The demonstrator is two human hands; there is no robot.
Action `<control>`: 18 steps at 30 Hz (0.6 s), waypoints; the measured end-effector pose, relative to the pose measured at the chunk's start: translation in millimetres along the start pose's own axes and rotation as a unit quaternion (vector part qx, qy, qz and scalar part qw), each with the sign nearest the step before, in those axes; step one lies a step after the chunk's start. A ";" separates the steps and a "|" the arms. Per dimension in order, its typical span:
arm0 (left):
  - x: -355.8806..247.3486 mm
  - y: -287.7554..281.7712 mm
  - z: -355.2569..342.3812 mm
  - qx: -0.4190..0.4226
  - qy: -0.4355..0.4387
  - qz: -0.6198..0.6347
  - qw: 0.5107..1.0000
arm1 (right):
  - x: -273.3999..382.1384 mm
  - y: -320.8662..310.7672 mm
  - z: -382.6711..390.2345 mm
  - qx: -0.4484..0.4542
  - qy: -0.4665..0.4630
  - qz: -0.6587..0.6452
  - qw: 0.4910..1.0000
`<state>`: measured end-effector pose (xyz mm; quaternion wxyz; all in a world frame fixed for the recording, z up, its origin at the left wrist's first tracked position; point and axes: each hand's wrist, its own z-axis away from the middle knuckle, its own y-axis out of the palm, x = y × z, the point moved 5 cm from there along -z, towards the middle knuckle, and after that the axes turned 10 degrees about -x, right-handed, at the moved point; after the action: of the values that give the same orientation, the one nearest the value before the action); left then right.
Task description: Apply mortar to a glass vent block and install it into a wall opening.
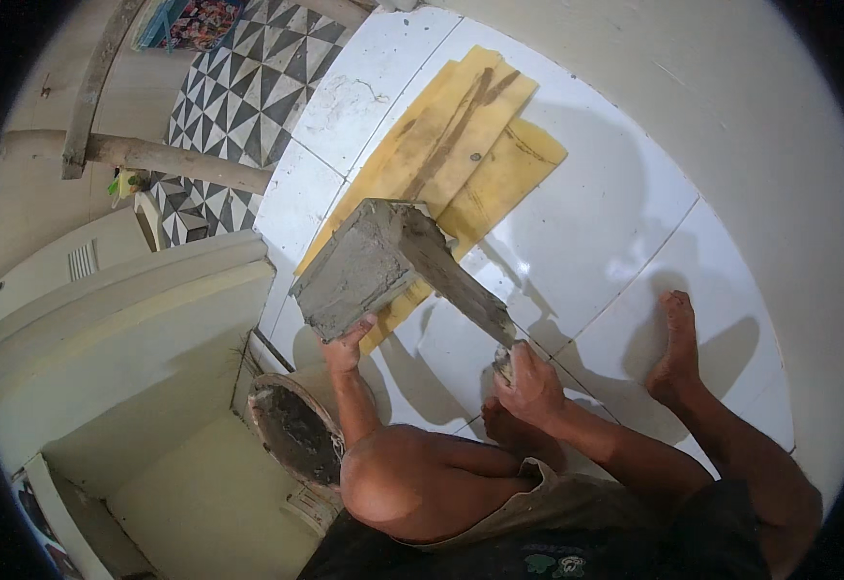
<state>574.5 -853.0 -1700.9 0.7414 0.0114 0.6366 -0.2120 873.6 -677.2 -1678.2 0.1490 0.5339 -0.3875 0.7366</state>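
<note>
My left hand (347, 345) grips the lower edge of a flat slab (354, 275), perhaps a tile. Wet grey mortar coats the slab's upward face, so its own material is hidden. In my right hand (530, 387) is the handle of a trowel (461, 285), fingers wrapped round it. The trowel's long blade is smeared with mortar, and its far end lies against the slab's upper right edge. Beside my left forearm a bucket (260, 411) leans with its mouth toward me, grey mortar (298, 430) inside.
Yellow sheets (528, 155) lie overlapped on the white tiled floor (596, 251), partly under the slab. My bare feet (673, 353) rest on that floor. Walls (731, 87) curve round the right, a low ledge (132, 309) stands left, and wooden poles (180, 162) cross at upper left.
</note>
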 end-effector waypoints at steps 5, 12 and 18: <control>-18.5 16.3 2.0 0.006 0.004 0.034 0.999 | -22.9 -29.4 12.4 0.040 0.091 -0.002 0.995; -11.9 9.3 -7.5 0.022 0.010 0.056 0.998 | -12.3 -4.9 -42.5 -0.013 0.090 -0.015 0.996; -15.4 12.5 -13.0 0.049 0.047 0.057 0.996 | -7.5 13.7 -17.1 -0.023 0.050 0.000 0.998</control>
<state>564.8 -833.2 -1691.9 0.7200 0.0935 0.6580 -0.1998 856.3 -672.2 -1692.9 0.1807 0.4927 -0.3967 0.7531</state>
